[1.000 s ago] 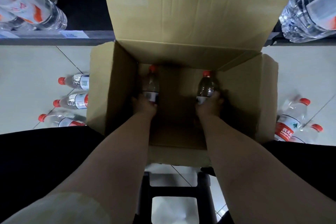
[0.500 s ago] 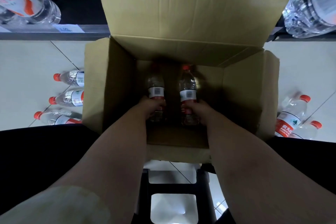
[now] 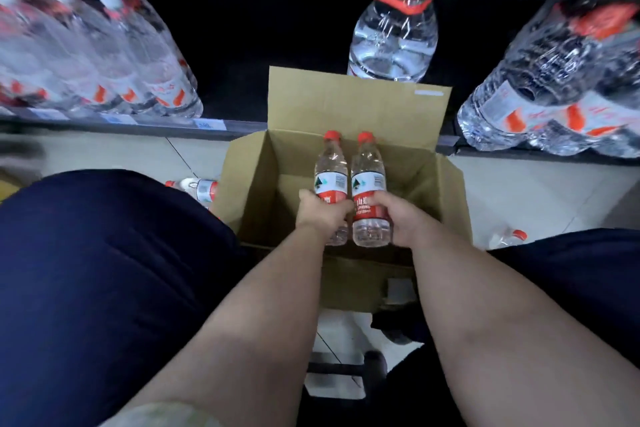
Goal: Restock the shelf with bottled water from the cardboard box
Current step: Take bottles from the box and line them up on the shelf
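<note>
An open cardboard box (image 3: 249, 191) stands on the floor in front of the low shelf (image 3: 145, 126), its back flap raised. My left hand (image 3: 320, 213) grips a small red-capped water bottle (image 3: 330, 166) by its lower half. My right hand (image 3: 403, 218) grips a second small bottle (image 3: 369, 180) the same way. Both bottles are held upright, side by side and touching, above the box opening. The part of the box floor that shows around them is bare.
Rows of larger water bottles (image 3: 104, 73) fill the shelf at left, big jugs stand at centre (image 3: 393, 42) and right (image 3: 554, 87). Loose small bottles lie on the tiled floor left (image 3: 199, 187) and right (image 3: 509, 237) of the box. My dark-trousered knees flank the box.
Both hands lifted their bottles from deep in the box to its opening and brought them together. The view tilted up, showing more of the shelf.
</note>
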